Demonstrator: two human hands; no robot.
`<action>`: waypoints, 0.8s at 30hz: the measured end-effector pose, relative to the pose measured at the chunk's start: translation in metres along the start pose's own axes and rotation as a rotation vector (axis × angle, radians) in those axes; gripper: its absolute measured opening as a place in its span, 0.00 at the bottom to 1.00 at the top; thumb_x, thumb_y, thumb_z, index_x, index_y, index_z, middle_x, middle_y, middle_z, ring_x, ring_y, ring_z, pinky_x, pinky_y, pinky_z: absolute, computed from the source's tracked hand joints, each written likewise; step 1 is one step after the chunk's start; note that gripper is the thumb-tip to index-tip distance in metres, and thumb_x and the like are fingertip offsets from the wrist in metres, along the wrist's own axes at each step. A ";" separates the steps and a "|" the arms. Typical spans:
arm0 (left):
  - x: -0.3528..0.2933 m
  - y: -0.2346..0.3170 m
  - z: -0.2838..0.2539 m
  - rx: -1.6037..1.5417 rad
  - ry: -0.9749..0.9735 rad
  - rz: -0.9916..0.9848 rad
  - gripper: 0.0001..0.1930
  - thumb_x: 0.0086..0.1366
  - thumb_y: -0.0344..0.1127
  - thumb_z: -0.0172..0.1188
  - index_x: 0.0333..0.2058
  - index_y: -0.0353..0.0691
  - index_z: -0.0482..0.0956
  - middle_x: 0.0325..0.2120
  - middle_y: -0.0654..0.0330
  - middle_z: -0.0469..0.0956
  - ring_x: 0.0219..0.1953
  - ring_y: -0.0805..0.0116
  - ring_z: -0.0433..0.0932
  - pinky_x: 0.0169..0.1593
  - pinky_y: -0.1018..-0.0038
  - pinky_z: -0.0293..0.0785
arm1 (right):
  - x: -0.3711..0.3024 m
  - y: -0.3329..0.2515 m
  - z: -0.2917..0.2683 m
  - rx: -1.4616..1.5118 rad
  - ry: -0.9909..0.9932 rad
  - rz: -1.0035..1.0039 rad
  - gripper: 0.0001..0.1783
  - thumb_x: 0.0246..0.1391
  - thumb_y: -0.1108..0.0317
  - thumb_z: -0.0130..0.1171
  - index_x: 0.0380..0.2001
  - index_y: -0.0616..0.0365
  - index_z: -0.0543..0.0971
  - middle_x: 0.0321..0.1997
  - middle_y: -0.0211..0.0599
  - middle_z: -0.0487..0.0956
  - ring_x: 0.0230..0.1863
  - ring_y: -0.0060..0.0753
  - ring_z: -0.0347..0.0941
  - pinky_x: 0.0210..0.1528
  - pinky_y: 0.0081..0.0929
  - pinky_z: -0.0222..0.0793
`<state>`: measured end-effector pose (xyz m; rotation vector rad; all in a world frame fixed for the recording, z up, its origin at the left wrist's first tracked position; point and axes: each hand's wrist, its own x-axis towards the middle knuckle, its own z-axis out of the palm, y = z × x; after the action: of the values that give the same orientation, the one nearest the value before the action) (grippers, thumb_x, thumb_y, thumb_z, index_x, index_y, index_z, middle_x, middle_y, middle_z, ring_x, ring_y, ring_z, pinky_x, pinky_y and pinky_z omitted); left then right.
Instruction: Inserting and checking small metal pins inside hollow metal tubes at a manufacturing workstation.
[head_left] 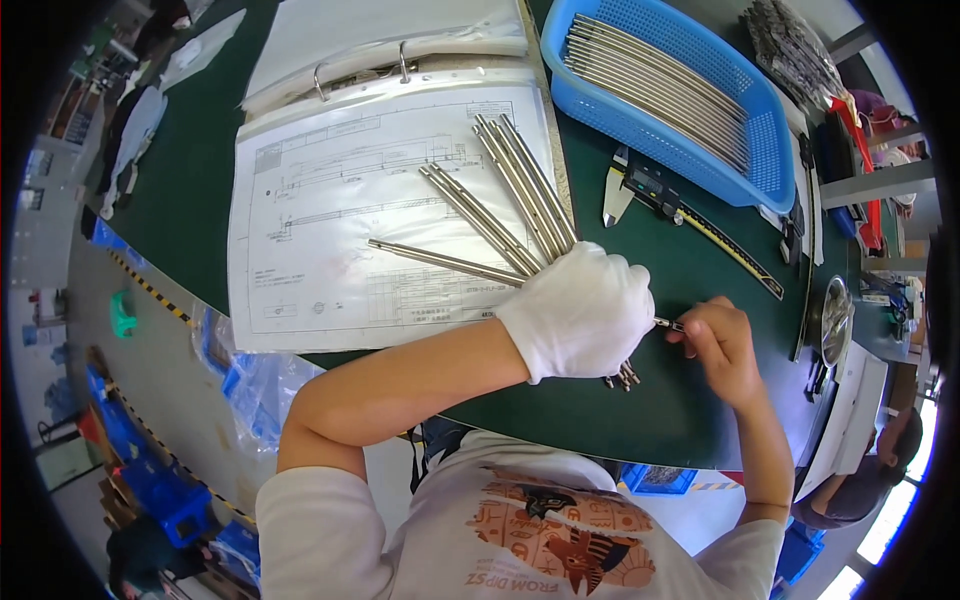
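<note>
My left hand (pixel 585 310), in a white glove, is closed round a bundle of thin steel rods (pixel 525 190). Their long ends fan out over a drawing sheet (pixel 350 230), and short stepped ends (pixel 624 378) poke out below the glove. Bare and close to the glove's right side, my right hand (pixel 715 345) pinches a slim metal piece (pixel 668 323). That piece reaches to the glove; whether it is a rod's end or a separate small tool I cannot tell.
A blue perforated basket (pixel 770 165) of steel rods stands at the far right. A digital caliper (pixel 690 215) lies before it on the green table (pixel 640 420). The drawing sits in a ring binder (pixel 400 62). A round metal bowl (pixel 833 320) is at the right; another person (pixel 870 470) is beyond.
</note>
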<state>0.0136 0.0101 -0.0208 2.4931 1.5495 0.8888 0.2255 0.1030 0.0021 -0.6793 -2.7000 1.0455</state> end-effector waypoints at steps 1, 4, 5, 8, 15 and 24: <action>0.000 0.000 -0.002 -0.005 -0.023 -0.012 0.08 0.49 0.37 0.54 0.15 0.43 0.72 0.17 0.61 0.69 0.20 0.64 0.73 0.25 0.68 0.67 | 0.000 -0.007 0.001 0.239 0.003 0.213 0.05 0.54 0.72 0.55 0.26 0.60 0.75 0.16 0.28 0.69 0.20 0.30 0.67 0.31 0.27 0.62; -0.001 0.000 0.000 0.001 -0.022 -0.033 0.08 0.49 0.37 0.55 0.15 0.42 0.72 0.17 0.61 0.70 0.21 0.63 0.73 0.26 0.67 0.68 | 0.000 -0.004 0.014 0.213 0.253 0.059 0.04 0.54 0.71 0.55 0.28 0.60 0.76 0.20 0.29 0.73 0.23 0.27 0.69 0.30 0.26 0.61; -0.001 0.000 0.001 0.014 -0.004 -0.048 0.09 0.50 0.37 0.55 0.16 0.42 0.73 0.18 0.60 0.70 0.21 0.63 0.73 0.27 0.67 0.68 | -0.001 -0.010 0.018 0.207 0.255 0.060 0.04 0.54 0.71 0.55 0.28 0.60 0.76 0.20 0.29 0.73 0.23 0.27 0.69 0.30 0.26 0.61; 0.001 0.000 -0.003 0.016 -0.073 -0.026 0.09 0.51 0.38 0.56 0.16 0.42 0.73 0.18 0.60 0.70 0.22 0.63 0.73 0.28 0.67 0.68 | -0.001 -0.018 0.021 0.270 0.364 0.128 0.02 0.50 0.74 0.58 0.26 0.60 0.75 0.25 0.34 0.75 0.25 0.30 0.70 0.32 0.26 0.61; -0.001 0.000 0.000 0.045 -0.077 -0.033 0.09 0.51 0.38 0.56 0.16 0.42 0.72 0.18 0.61 0.69 0.22 0.63 0.73 0.28 0.67 0.67 | 0.005 -0.013 0.018 0.066 0.287 -0.026 0.10 0.44 0.72 0.63 0.31 0.58 0.75 0.27 0.34 0.76 0.28 0.36 0.70 0.35 0.28 0.61; 0.001 0.001 0.000 0.010 -0.027 -0.017 0.11 0.52 0.38 0.56 0.15 0.42 0.72 0.17 0.61 0.69 0.21 0.63 0.73 0.27 0.68 0.67 | 0.005 -0.018 0.016 0.019 0.261 -0.018 0.11 0.40 0.76 0.63 0.30 0.59 0.74 0.26 0.36 0.74 0.27 0.39 0.68 0.33 0.30 0.62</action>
<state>0.0142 0.0103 -0.0201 2.4840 1.5692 0.8438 0.2099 0.0844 0.0020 -0.7305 -2.4649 0.9074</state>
